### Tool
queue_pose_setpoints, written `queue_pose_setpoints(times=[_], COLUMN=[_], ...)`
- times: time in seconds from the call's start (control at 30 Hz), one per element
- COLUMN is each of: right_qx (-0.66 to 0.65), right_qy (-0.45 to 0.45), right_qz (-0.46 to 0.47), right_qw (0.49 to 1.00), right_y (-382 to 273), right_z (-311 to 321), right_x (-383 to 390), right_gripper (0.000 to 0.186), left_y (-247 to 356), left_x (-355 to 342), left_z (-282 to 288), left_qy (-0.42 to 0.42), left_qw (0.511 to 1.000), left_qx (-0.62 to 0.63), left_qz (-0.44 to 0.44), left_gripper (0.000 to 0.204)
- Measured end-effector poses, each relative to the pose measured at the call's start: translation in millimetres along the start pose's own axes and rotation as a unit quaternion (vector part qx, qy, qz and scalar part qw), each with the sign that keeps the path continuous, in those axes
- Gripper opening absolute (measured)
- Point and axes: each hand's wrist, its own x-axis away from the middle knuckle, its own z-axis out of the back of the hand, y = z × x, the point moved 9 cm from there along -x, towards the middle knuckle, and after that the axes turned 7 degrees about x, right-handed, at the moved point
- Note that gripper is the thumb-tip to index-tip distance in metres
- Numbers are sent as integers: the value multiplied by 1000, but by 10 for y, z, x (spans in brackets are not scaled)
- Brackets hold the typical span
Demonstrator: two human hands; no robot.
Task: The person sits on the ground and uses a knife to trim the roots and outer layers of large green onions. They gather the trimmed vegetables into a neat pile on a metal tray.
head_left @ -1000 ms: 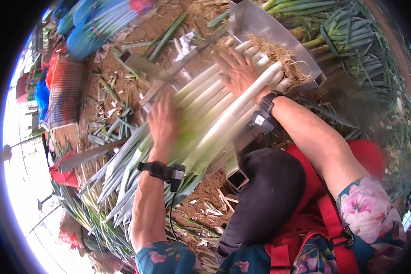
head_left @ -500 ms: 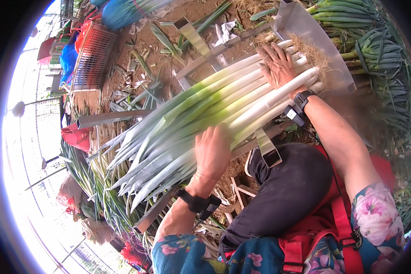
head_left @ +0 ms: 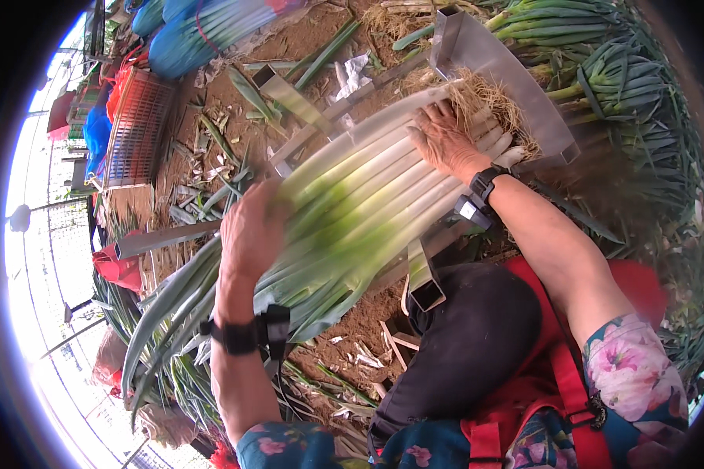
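A broad row of leeks (head_left: 368, 203) lies slantwise on a metal rack, white stalks at the upper right and green leaves toward the lower left. My right hand (head_left: 446, 141) rests flat on the white stalks just below the roots (head_left: 493, 109), its fingers spread. At the far edge of the green part is my left hand (head_left: 250, 227), touching the leaves; its fingers are smeared by motion. Long leaves (head_left: 168, 293) droop past my left wrist. The rack's curved metal end plate (head_left: 524, 86) stands at the root ends. The outermost far stalk is blurred.
Square metal tubes (head_left: 422, 273) of the rack jut out near my knee. More leeks (head_left: 626, 78) are piled at the right. A plastic basket (head_left: 137, 129) and blue-wrapped leek bundles (head_left: 195, 35) stand at the upper left. Leaf scraps (head_left: 219, 141) litter the soil.
My left hand has moved from the near edge of the leeks up and left to the far edge. The stalks now lie flatter, and my right hand still rests on them. The whole view has shifted somewhat.
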Motion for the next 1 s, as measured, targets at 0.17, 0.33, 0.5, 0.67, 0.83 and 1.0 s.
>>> queue_pose_setpoints(times=[0.17, 0.33, 0.5, 0.67, 0.83, 1.0], right_qx=[8, 6, 10, 6, 10, 11], right_qy=[91, 127, 112, 109, 111, 109], right_qz=[46, 49, 58, 49, 54, 53], right_qw=[995, 991, 992, 993, 992, 993], right_y=[-135, -77, -96, -106, -102, -129], right_z=[233, 272, 275, 251, 299, 297], right_x=[22, 43, 26, 17, 30, 28], right_gripper=[58, 56, 57, 56, 56, 55], left_y=[-612, -455, -259, -554, -578, -563], left_x=[-566, -713, -663, -715, -826, -813], left_z=[-441, -981, -1102, -1031, -1112, -1001], left_qy=[8, 176, 260, 238, 149, 162], left_qw=[1000, 981, 965, 965, 975, 981], left_qx=[18, -79, -28, -61, -125, -109], left_qz=[-2, 9, 10, 87, 103, -11], left_gripper=[39, 43, 42, 44, 37, 33])
